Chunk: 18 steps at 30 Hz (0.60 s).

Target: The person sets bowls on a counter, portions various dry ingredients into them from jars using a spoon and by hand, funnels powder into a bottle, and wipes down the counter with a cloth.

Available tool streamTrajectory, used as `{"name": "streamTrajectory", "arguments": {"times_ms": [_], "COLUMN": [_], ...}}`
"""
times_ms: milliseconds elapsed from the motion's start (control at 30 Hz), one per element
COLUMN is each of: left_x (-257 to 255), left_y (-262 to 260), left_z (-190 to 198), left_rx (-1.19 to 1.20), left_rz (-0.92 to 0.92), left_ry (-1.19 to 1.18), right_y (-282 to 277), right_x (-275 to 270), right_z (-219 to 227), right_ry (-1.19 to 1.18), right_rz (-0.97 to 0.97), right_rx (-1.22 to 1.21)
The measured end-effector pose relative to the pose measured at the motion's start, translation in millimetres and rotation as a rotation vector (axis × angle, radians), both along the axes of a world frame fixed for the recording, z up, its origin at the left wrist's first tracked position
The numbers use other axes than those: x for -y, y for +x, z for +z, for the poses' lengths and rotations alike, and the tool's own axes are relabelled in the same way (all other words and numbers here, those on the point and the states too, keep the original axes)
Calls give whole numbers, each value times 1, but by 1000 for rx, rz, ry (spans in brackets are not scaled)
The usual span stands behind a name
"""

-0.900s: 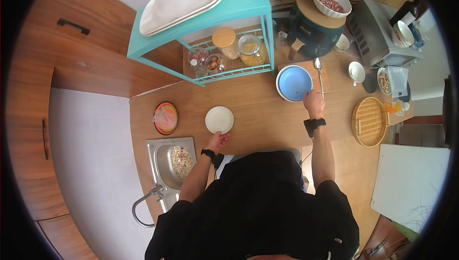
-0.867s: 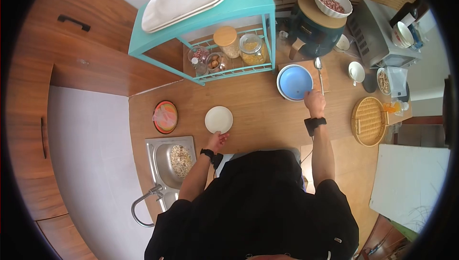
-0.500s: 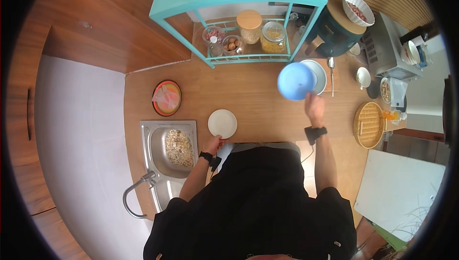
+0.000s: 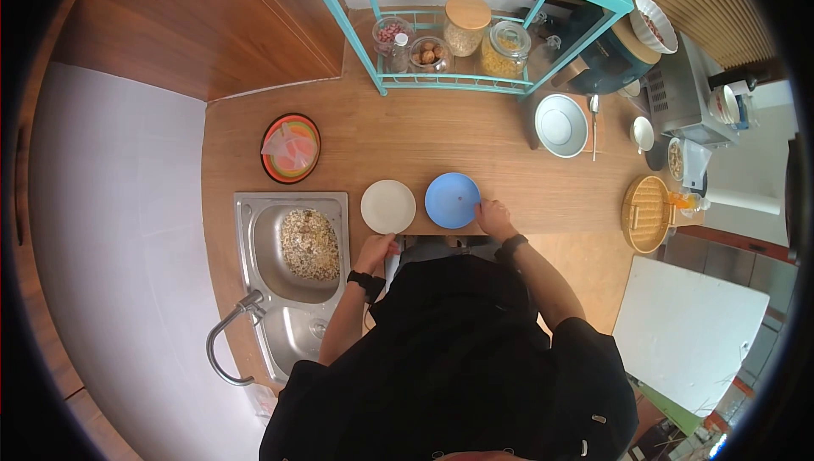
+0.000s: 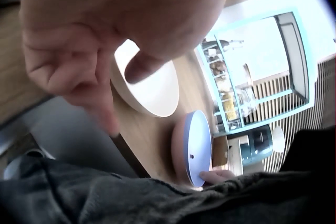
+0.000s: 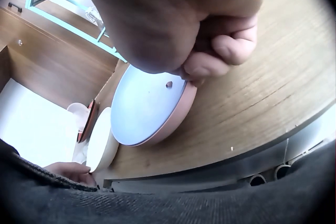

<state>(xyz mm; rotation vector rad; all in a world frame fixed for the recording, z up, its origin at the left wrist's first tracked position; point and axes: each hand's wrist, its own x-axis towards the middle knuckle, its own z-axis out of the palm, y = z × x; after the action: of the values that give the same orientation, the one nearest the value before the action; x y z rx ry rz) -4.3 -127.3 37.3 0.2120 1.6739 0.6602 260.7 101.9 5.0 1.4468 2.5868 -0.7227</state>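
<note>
Near the counter's front edge, a white bowl (image 4: 387, 206) sits with my left hand (image 4: 375, 252) at its near rim. In the left wrist view the thumb lies over that rim and the other fingers are curled below. Just to the right is a bowl (image 4: 452, 199), blue inside and pinkish outside, with a small brown bit (image 6: 168, 85) in it. My right hand (image 4: 494, 219) grips its right rim, fingers curled under the outer wall. A pale bowl (image 4: 561, 125) stands farther back on the right, beside a spoon (image 4: 594, 126).
A steel sink (image 4: 246, 232) holding a grainy mixture is at the left. Behind it lies a colourful plate (image 4: 268, 164) with pink plastic. A turquoise rack (image 4: 381, 46) with jars stands at the back. A woven basket (image 4: 646, 215) and cup (image 4: 642, 134) are on the right.
My right hand has lifted the blue bowl out of the pale bowl and carried it left and nearer, beside the white bowl. My left hand stays at the white bowl; the head view has shifted.
</note>
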Motion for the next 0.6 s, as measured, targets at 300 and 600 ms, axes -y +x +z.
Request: {"name": "streamTrajectory", "arguments": {"times_ms": [300,600], "left_x": [-83,-113], "left_y": [12,16], "left_z": [24,13], "left_rx": [-676,-987], "left_rz": [-371,-689], "left_ry": [486,335], "right_y": [-20,-51], "right_x": [26,37], "right_z": [6,48], "right_ry": [-75,150], "right_rz": [-32,81], "right_rx": [44,-36]}}
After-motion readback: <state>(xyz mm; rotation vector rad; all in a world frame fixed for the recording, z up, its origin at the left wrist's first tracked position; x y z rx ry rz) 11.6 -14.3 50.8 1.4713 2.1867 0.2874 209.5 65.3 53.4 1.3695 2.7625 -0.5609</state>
